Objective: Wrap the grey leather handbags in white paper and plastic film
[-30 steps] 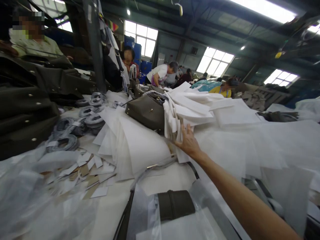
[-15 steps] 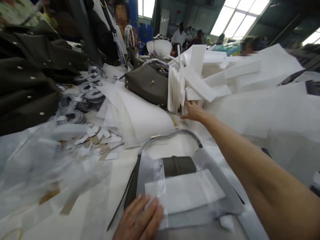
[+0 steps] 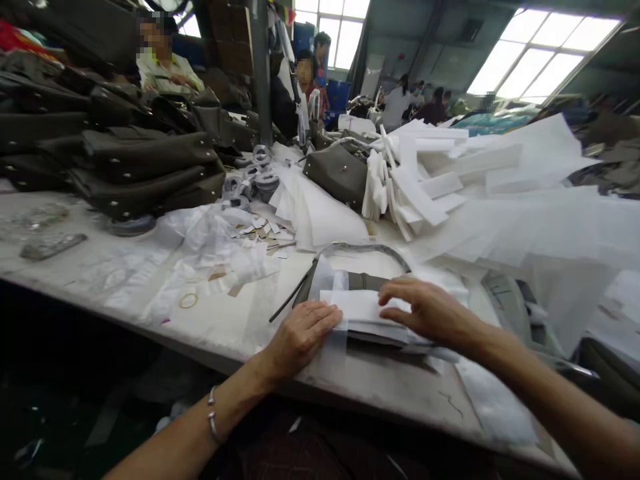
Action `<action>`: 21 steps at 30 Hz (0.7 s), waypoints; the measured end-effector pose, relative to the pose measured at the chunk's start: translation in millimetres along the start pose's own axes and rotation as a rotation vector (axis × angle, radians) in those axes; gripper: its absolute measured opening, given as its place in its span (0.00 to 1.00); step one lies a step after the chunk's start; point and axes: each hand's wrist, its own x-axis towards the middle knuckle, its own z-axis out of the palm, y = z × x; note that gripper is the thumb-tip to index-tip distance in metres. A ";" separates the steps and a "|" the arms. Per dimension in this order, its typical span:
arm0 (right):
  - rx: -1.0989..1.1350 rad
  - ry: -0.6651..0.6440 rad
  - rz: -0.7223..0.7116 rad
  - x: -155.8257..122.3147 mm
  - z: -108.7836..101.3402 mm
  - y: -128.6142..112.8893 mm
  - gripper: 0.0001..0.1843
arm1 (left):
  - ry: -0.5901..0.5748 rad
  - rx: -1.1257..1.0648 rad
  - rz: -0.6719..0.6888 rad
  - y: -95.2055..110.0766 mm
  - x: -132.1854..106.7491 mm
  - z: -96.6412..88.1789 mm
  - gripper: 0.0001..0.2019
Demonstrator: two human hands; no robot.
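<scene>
A dark olive handbag point(image 3: 363, 282) lies flat on the worktable point(image 3: 210, 320) in front of me, wrapped in clear film, its handle arching away from me. A white foam sheet point(image 3: 357, 308) rests on top of it. My left hand point(image 3: 303, 333) lies flat with fingers stretched out on the sheet's left edge. My right hand point(image 3: 427, 312) presses down on the sheet's right side, fingers extended and pointing left. Neither hand grips anything.
A pile of white foam strips point(image 3: 415, 183) and large white sheets point(image 3: 525, 220) covers the right. Another olive bag point(image 3: 340, 173) stands behind. Stacked dark bags point(image 3: 130, 167) fill the left, with tape rolls point(image 3: 250, 183) and paper scraps point(image 3: 260, 230). Other people work further back.
My right hand has pulled back from the foam-strip pile and come down onto the white sheet on the bag. My left hand has come into view and slid up onto the sheet's left edge.
</scene>
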 end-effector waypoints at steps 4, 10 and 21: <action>0.136 0.210 -0.151 -13.0 49.8 -46.8 0.08 | 0.023 -0.009 0.006 0.2 -7.2 3.6 0.20; 0.108 0.354 -0.099 6.6 91.5 -55.6 0.09 | 0.037 0.026 0.018 -0.9 -12.0 11.2 0.18; -0.110 0.498 -0.222 2.7 113.9 -47.8 0.09 | -0.194 -0.225 -0.124 1.0 -9.5 -9.5 0.30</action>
